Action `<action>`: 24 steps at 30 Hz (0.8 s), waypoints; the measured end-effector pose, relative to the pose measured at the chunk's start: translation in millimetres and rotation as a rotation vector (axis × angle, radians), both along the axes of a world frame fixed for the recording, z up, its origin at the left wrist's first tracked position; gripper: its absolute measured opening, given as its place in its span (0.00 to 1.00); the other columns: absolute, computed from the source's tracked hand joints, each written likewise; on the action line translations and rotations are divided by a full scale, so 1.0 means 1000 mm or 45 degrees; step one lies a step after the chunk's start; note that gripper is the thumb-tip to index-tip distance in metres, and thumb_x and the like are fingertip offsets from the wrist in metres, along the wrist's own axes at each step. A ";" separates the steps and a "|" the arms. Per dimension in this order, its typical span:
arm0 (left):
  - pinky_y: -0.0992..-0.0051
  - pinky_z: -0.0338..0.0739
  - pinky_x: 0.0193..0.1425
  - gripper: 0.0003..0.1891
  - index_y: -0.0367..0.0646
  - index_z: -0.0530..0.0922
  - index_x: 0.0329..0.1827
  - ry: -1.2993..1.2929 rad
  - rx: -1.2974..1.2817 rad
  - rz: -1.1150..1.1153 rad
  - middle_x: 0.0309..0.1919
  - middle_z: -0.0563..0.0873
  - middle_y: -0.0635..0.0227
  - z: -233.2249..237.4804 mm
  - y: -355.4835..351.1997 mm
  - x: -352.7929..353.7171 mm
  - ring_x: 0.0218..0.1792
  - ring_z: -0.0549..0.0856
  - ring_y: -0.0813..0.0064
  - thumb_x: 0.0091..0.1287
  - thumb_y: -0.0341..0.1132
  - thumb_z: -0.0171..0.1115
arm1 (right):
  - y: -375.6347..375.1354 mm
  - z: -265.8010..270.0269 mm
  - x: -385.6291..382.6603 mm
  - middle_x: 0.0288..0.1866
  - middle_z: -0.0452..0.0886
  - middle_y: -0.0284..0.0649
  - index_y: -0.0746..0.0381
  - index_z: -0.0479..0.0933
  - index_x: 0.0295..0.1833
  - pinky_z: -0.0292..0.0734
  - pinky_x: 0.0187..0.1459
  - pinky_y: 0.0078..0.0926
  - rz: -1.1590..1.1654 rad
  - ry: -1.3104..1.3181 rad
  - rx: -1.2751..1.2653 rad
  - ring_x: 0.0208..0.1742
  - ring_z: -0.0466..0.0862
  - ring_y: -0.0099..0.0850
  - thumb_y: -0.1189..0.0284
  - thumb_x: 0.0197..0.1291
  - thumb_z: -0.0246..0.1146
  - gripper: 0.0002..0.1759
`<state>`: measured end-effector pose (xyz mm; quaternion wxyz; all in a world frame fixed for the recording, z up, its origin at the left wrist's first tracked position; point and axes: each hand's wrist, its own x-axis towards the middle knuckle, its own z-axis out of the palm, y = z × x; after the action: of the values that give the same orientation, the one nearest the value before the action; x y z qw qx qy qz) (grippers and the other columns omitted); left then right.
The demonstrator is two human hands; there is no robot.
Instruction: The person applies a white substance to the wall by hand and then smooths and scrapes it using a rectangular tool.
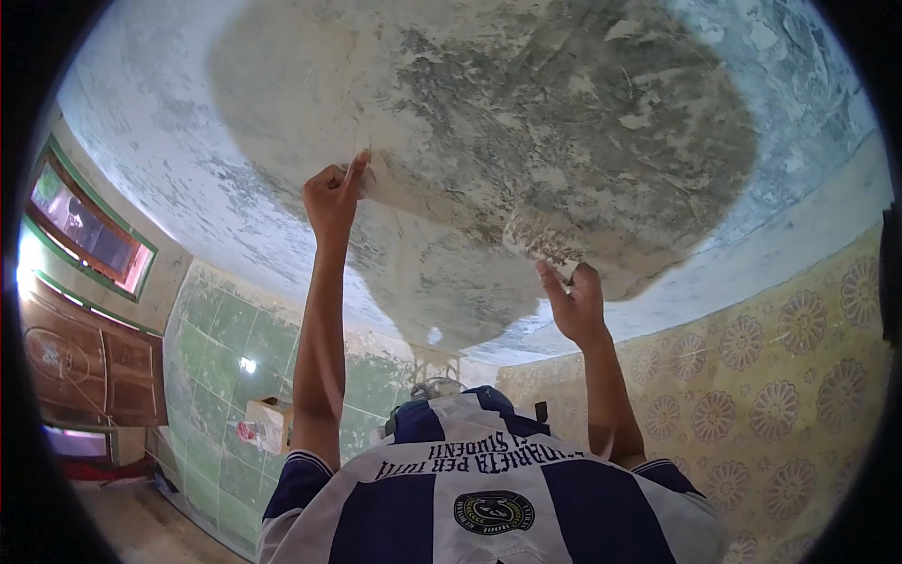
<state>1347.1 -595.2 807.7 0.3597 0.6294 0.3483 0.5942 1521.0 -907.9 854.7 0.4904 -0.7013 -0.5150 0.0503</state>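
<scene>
My right hand [581, 305] is raised to a plastered surface [451, 103], its fingers closed around the handle of a plaster-smeared scraper [537, 235]. The scraper's broad, pale blade lies against or very near the damp grey area. Further left, my left hand [334, 202] is also up at the surface, with its fingers curled and the thumb pointing upward. Something small and greyish shows beside that thumb, too indistinct to name. A smooth beige band runs between the two hands. Dark, rough patches of plaster spread above and to the right of the scraper.
Green tiles [225, 324] cover one wall, with a small box-like fixture [270, 423] on it. To the left are a window [89, 221] and a brown wooden door [89, 362]. Flower-patterned wall covering [752, 404] lines the right side. A striped shirt [489, 470] fills the bottom.
</scene>
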 end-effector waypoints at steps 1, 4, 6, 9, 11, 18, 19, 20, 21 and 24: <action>0.75 0.60 0.20 0.31 0.39 0.67 0.09 -0.006 -0.024 -0.015 0.07 0.68 0.76 -0.002 -0.002 0.000 0.15 0.64 0.86 0.59 0.45 0.78 | -0.002 0.006 0.000 0.28 0.81 0.39 0.68 0.80 0.39 0.69 0.35 0.29 -0.040 -0.006 0.029 0.30 0.74 0.26 0.64 0.68 0.66 0.15; 0.77 0.64 0.20 0.31 0.39 0.68 0.10 0.065 -0.026 -0.005 0.08 0.69 0.75 -0.003 0.000 0.001 0.15 0.67 0.86 0.61 0.47 0.77 | -0.012 0.022 0.002 0.35 0.85 0.42 0.68 0.81 0.47 0.75 0.43 0.29 -0.117 0.019 -0.105 0.37 0.80 0.26 0.66 0.69 0.64 0.13; 0.79 0.67 0.21 0.32 0.40 0.68 0.10 0.141 -0.007 0.030 0.09 0.70 0.76 -0.003 -0.001 0.001 0.16 0.70 0.86 0.62 0.49 0.75 | -0.013 0.015 0.007 0.35 0.86 0.42 0.68 0.82 0.46 0.75 0.43 0.29 -0.078 0.024 0.046 0.36 0.80 0.27 0.66 0.69 0.64 0.13; 0.79 0.69 0.21 0.31 0.40 0.69 0.11 0.148 -0.066 0.029 0.10 0.73 0.74 0.003 -0.004 -0.001 0.16 0.74 0.85 0.61 0.48 0.76 | -0.017 0.017 0.007 0.36 0.87 0.44 0.68 0.82 0.45 0.75 0.42 0.29 -0.092 0.038 0.075 0.36 0.82 0.28 0.66 0.69 0.64 0.13; 0.78 0.65 0.22 0.29 0.38 0.71 0.10 0.060 -0.118 0.004 0.08 0.75 0.71 -0.003 -0.001 -0.001 0.14 0.70 0.86 0.56 0.46 0.80 | -0.018 0.016 0.008 0.36 0.87 0.45 0.68 0.82 0.44 0.75 0.41 0.29 -0.100 0.011 0.073 0.36 0.82 0.29 0.66 0.69 0.64 0.14; 0.78 0.66 0.22 0.27 0.39 0.71 0.11 0.195 -0.087 -0.034 0.09 0.76 0.72 -0.021 -0.004 -0.017 0.14 0.69 0.86 0.54 0.43 0.81 | -0.023 0.019 0.009 0.31 0.82 0.32 0.66 0.81 0.43 0.70 0.36 0.22 -0.083 0.013 0.139 0.32 0.73 0.19 0.65 0.69 0.65 0.13; 0.78 0.66 0.23 0.27 0.39 0.71 0.11 0.181 -0.106 -0.052 0.09 0.76 0.71 -0.030 -0.003 -0.019 0.14 0.70 0.86 0.55 0.42 0.81 | -0.025 0.026 0.008 0.29 0.79 0.30 0.66 0.80 0.40 0.67 0.33 0.22 -0.111 -0.014 0.139 0.31 0.71 0.18 0.65 0.69 0.65 0.13; 0.78 0.66 0.23 0.26 0.39 0.72 0.12 0.167 -0.121 -0.068 0.09 0.76 0.71 -0.037 -0.003 -0.020 0.14 0.70 0.86 0.55 0.41 0.81 | -0.027 0.032 0.008 0.26 0.77 0.28 0.66 0.80 0.38 0.65 0.31 0.22 -0.137 -0.043 0.143 0.29 0.70 0.17 0.65 0.69 0.66 0.13; 0.78 0.66 0.23 0.26 0.39 0.72 0.12 0.164 -0.119 -0.070 0.09 0.76 0.71 -0.045 -0.004 -0.022 0.14 0.70 0.86 0.55 0.41 0.81 | -0.028 0.036 0.008 0.26 0.77 0.28 0.66 0.80 0.38 0.65 0.31 0.22 -0.138 -0.046 0.146 0.29 0.70 0.17 0.65 0.69 0.66 0.13; 0.79 0.67 0.23 0.24 0.39 0.73 0.14 0.378 -0.131 -0.078 0.10 0.77 0.69 -0.072 -0.022 -0.032 0.15 0.72 0.86 0.56 0.39 0.80 | -0.035 0.040 0.016 0.23 0.74 0.26 0.65 0.78 0.34 0.61 0.28 0.21 -0.221 -0.081 0.161 0.27 0.67 0.16 0.66 0.69 0.65 0.14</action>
<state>1314.9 -616.8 735.4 0.3540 0.7013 0.4082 0.4650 1537.4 -943.2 894.4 0.5196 -0.7122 -0.4696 -0.0472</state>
